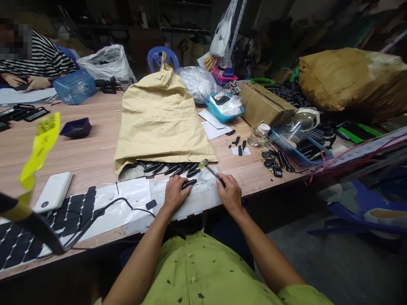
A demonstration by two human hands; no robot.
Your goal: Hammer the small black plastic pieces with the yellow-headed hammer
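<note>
My left hand [174, 192] rests on white paper at the table's front edge, fingers closed on a small black elongated part [189, 183]. My right hand [229, 194] grips a screwdriver [210, 169] with a yellow-tipped handle that points up and left, toward the part. Just beyond both hands, several similar black parts [171, 168] spill from the open mouth of a tan cloth sack [162, 118] lying on the wooden table [95, 148].
A white power bank [54, 191], cable and dark solar panel [19, 241] lie at left. A dark tray [76, 127] and blue basket [74, 87] sit further back, near a person in a striped top [38, 59]. Boxes, blue trays, a jar and small black parts crowd the right.
</note>
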